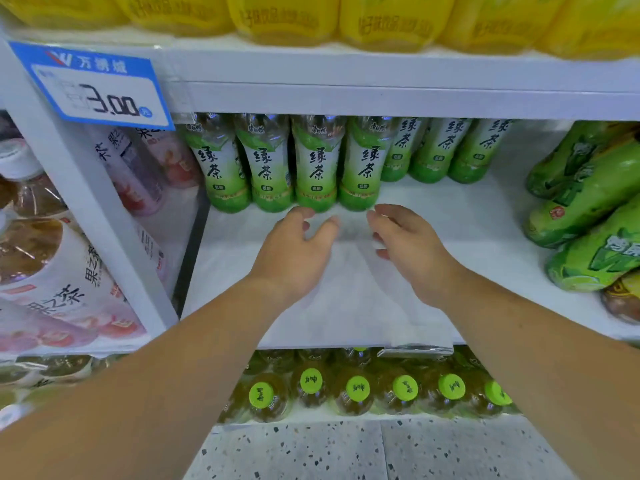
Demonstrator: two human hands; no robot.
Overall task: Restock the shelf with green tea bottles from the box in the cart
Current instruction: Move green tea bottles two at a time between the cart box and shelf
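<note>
**Item: green tea bottles (313, 168).** They stand upright at the far part of the shelf (346, 306), with their labels turned to the near side. Four stand forward at the left, and three more stand farther back to the right. They are packed side by side, judged so that new stock can fill in front.

**Item: left hand (298, 244).** It is empty, with fingers loosely spread and slightly curved. The tips are just near the base of the third forward bottle. Whether they touch it cannot be told.

**Item: right hand (405, 244).** It is empty, with fingers relaxed and a little curled, just near the base of the fourth forward bottle. Both hands sit low and apart, a pose judged fit for nudging the front row square.

**Item: box, cart.** Neither is in view.

**Open room.**
- Bare white board runs from the forward row to the near edge.
- A deeper pocket lies to the right, in front of the three set-back bottles.

**Bounds.**
- Left: a white post (90, 209), with pink drink bottles (131, 168) beyond it.
- Right: large green bottles (588, 209), leaning inward.
- Above: the upper shelf board, carrying a price tag (97, 84). It sits close over the bottle tops, so a bottle likely goes in level from the near side rather than from above.
- Near lip: a clear label strip (415, 350).
- Below: green-capped bottles (356, 388).
</note>
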